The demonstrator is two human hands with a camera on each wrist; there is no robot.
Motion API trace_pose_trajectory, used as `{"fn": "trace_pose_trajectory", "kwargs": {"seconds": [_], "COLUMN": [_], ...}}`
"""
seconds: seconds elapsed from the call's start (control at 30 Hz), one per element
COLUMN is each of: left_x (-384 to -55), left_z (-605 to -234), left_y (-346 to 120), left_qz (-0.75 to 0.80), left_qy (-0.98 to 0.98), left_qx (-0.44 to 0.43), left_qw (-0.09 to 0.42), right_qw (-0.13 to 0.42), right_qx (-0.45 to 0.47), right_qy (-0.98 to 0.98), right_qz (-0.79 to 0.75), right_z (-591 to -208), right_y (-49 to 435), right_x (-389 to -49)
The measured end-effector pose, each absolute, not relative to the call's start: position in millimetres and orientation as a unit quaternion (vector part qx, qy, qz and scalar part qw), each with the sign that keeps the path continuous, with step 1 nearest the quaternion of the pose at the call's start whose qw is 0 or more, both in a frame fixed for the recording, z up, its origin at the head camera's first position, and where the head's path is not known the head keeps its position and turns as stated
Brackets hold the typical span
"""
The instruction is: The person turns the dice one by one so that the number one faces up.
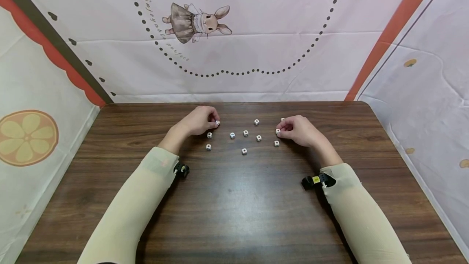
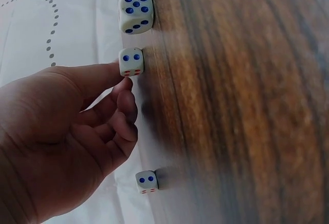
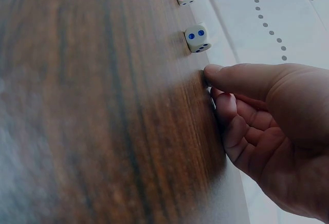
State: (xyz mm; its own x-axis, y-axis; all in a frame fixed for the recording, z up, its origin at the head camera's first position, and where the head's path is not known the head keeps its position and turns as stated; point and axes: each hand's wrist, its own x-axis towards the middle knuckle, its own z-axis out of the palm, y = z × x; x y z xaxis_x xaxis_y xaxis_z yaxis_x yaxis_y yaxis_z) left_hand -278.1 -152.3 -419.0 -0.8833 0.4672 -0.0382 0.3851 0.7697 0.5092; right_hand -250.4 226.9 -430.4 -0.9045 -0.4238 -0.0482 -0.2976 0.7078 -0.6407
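Note:
My left hand (image 1: 200, 119) pinches a white die (image 1: 218, 122) between thumb and fingertips, close over the far part of the table. The left wrist view shows this die (image 2: 131, 62) with two blue pips on one face and red pips below. On the right, my right hand (image 1: 299, 130) has thumb and finger at another white die (image 1: 278, 131), mostly hidden behind the thumb (image 3: 226, 77) in the right wrist view. One die (image 1: 283, 119) lies just behind the right hand's fingers, and another die (image 1: 276, 144) sits in front of them.
Several more dice lie between the hands, among them a blue-pipped die (image 1: 232, 135) and a nearer die (image 1: 244, 151). Two dice, one of them a lower die (image 1: 208, 147), lie by the left hand. The brown wooden table (image 1: 234, 215) meets a printed cloth (image 1: 278, 31) behind.

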Motion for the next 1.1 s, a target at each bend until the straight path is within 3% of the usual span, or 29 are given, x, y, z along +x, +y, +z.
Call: {"fn": "trace_pose_trajectory", "kwargs": {"seconds": [0.63,1.1], "left_x": [-278.8,-280.2], "left_z": [-417.7,-420.7], "left_y": [-155.4,-158.2], "left_qz": [0.241,0.230], "left_qy": [0.940,0.928], "left_qx": [0.225,0.272], "left_qw": [0.090,0.106], "right_qw": [0.092,0.093], "right_qx": [-0.200,-0.203], "right_qy": [0.919,0.919], "right_qz": [-0.326,-0.325], "right_z": [-430.6,-431.3], "right_y": [227.7,227.6], "right_x": [-251.3,-251.0]}}
